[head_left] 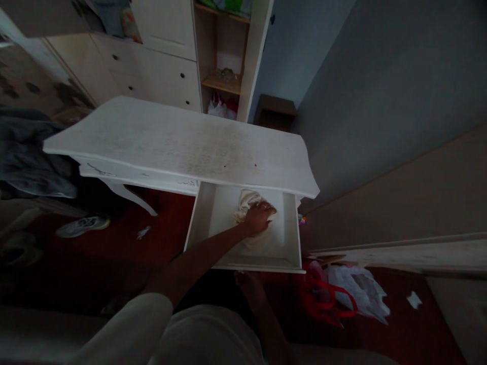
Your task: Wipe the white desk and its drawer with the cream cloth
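Note:
My left hand [259, 219] reaches into a pulled-out white drawer [291, 238] and is closed on a crumpled cream cloth [247, 197]. The cloth is bunched beneath my fingers, against the drawer's bottom. Just below the drawer's front edge is my right hand [249, 284], dim and partly hidden, so its grip is unclear. The drawer belongs to a white table [152, 126] with curved edges. Grey-brown smudges and two small dark spots mark its top.
A white cabinet [163, 76] with drawers and open shelves stands behind the table. At right are a wall, a red bag [323, 299] and a white plastic bag [359, 289] on the floor. Dark clothing [30, 152] and a shoe [82, 226] are at left.

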`<action>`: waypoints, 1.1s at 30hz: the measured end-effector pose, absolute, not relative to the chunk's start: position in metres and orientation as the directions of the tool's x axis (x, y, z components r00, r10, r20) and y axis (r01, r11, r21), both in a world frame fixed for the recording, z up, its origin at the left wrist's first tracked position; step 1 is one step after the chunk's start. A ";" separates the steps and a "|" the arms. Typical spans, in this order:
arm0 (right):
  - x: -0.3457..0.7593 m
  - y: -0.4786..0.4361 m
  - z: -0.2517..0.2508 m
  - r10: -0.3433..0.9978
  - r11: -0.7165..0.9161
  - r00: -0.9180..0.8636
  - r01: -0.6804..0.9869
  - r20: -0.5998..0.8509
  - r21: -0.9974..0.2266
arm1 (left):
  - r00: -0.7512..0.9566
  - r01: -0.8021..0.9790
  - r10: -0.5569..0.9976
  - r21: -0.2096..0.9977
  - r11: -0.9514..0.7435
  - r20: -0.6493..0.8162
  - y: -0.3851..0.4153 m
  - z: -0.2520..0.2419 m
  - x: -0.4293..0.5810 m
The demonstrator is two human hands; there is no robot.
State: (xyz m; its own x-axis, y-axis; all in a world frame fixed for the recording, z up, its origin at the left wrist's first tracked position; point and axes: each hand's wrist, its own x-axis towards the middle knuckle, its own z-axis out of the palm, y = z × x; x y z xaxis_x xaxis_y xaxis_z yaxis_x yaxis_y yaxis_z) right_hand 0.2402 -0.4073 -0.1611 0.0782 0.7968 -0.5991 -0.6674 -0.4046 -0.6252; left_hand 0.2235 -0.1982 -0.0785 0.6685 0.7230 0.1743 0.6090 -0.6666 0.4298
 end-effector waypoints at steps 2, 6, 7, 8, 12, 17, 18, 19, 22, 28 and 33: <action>0.240 -0.408 -0.162 0.796 -0.410 0.070 -0.668 -0.601 -0.621 | 0.692 0.585 0.701 0.435 -0.684 0.172 -0.207 -0.079 0.237; 0.241 -0.408 -0.165 0.796 -0.408 0.071 -0.670 -0.602 -0.619 | 0.717 0.561 0.676 0.435 -0.704 0.170 -0.219 -0.080 0.245; 0.241 -0.408 -0.166 0.797 -0.407 0.071 -0.669 -0.599 -0.622 | 0.730 0.550 0.662 0.429 -0.717 0.169 -0.219 -0.081 0.243; 0.241 -0.408 -0.166 0.799 -0.407 0.069 -0.668 -0.597 -0.622 | 0.742 0.541 0.650 0.424 -0.726 0.166 -0.219 -0.082 0.239; 0.242 -0.406 -0.165 0.799 -0.419 0.053 -0.665 -0.599 -0.618 | 0.704 0.595 0.696 0.421 -0.685 0.138 -0.216 -0.083 0.214; 0.244 -0.406 -0.164 0.798 -0.435 0.047 -0.646 -0.601 -0.628 | 0.541 0.780 0.838 0.325 -0.534 0.079 -0.221 -0.078 0.166; 0.244 -0.406 -0.164 0.796 -0.441 0.045 -0.639 -0.603 -0.630 | 0.515 0.812 0.855 0.287 -0.509 0.059 -0.223 -0.075 0.155; 0.245 -0.406 -0.165 0.795 -0.450 0.039 -0.630 -0.605 -0.633 | 0.501 0.835 0.865 0.250 -0.491 0.026 -0.224 -0.072 0.144; 0.248 -0.405 -0.164 0.806 -0.464 0.016 -0.603 -0.591 -0.649 | 0.479 0.875 0.868 0.157 -0.459 -0.131 -0.222 -0.058 0.111; 0.254 -0.401 -0.162 0.805 -0.499 -0.032 -0.575 -0.592 -0.648 | 0.512 0.857 0.854 0.122 -0.501 -0.088 -0.198 -0.027 0.072; 0.256 -0.403 -0.159 0.810 -0.487 -0.016 -0.576 -0.587 -0.656 | 0.597 0.801 0.801 0.100 -0.591 -0.046 -0.166 -0.009 0.064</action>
State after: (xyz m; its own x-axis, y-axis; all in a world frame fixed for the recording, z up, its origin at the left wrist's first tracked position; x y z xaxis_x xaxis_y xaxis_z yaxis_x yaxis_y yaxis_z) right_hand 0.2558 -0.4026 -0.1586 -0.0164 0.8097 -0.5866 -0.5763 -0.4871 -0.6562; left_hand 0.0639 -0.1657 -0.0086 0.5969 0.8010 -0.0457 0.8006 -0.5908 0.1001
